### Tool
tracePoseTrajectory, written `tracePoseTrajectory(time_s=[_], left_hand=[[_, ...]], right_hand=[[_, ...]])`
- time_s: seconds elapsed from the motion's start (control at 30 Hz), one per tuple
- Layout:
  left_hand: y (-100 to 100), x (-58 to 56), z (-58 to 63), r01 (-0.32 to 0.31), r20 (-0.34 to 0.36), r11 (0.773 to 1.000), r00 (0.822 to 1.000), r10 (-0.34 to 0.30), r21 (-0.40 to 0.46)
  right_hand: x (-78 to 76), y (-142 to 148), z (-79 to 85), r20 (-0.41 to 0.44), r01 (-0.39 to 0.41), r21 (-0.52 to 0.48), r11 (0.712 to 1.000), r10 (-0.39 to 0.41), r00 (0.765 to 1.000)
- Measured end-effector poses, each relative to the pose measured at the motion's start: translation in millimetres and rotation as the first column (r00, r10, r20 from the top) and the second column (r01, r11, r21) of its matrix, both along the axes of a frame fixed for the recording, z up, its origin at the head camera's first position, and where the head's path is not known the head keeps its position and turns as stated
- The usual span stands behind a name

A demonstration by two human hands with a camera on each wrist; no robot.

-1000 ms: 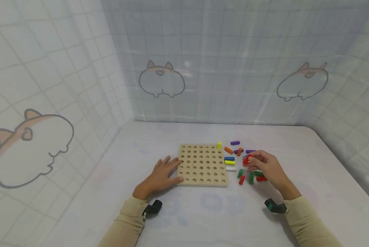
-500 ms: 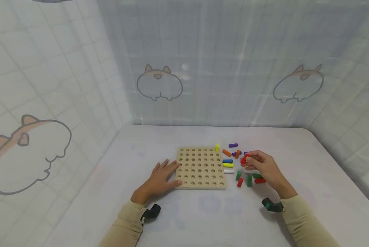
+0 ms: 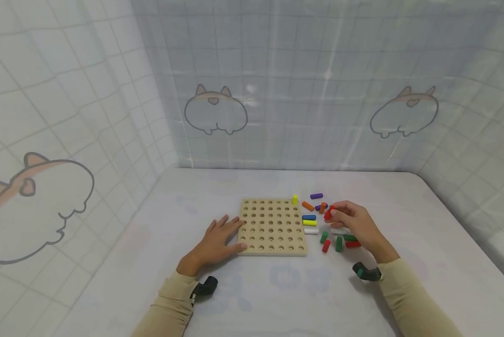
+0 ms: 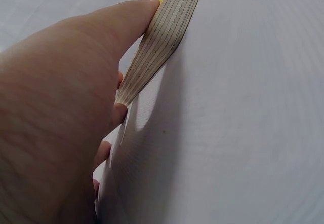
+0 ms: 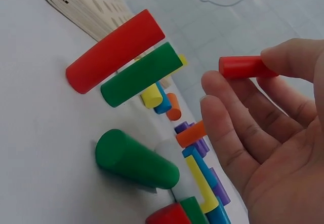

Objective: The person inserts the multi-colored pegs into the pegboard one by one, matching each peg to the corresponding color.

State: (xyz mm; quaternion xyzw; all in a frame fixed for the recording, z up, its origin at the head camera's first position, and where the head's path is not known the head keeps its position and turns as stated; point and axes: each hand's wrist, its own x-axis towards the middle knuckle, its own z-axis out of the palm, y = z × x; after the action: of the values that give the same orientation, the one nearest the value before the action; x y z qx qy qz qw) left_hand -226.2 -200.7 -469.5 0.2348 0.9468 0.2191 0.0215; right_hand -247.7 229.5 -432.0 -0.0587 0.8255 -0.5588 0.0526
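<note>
A square wooden pegboard with rows of round holes lies on the table; one yellow peg stands upright at its far right corner. My left hand rests at the board's left side, fingers spread, thumb and index fingertip on its edge. In the left wrist view the thumb touches the layered edge of the board. To the right of the board, my right hand pinches a red peg between thumb and fingers, raised over the loose pegs.
Loose pegs lie right of the board: green, red, white, yellow, blue, orange and purple. A white patterned curtain hangs behind the table.
My right hand has moved slightly left toward the board with the red peg, which is now tilted more upright. The left hand has stayed at the board's edge; the whole view has shifted a little.
</note>
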Motion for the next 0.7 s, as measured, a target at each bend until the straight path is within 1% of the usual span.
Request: tracePoseTrajectory(time_s=[0.2,0.4,0.57,0.7], left_hand=[[1.7,0.9,1.3,-0.011,0.017,1.0,1.0,0.011,0.006],[1.4,-0.5,1.4,-0.01,0.007,1.0,1.0,0.01,-0.002],[1.3,-1.2,1.4,-0.009,0.007,1.0,1.0,0.009,0.011],[0.2,1.5,0.3,-0.014,0.015,1.0,1.0,0.013,0.021]], right_hand=[[-5.9,-5.6,4.2,0.009,-0.023,-0.006,1.0,0.023,1.0],[-14.1,-11.0,6.1,0.022,-0.047,-0.022,0.999,0.048,0.999],[-19.3,-13.6,7.7,0.035,-0.033,-0.024,0.999,0.033,0.999],[-23.0,-17.7,6.6,0.037,-0.023,-0.04,0.999,0.025,0.999]])
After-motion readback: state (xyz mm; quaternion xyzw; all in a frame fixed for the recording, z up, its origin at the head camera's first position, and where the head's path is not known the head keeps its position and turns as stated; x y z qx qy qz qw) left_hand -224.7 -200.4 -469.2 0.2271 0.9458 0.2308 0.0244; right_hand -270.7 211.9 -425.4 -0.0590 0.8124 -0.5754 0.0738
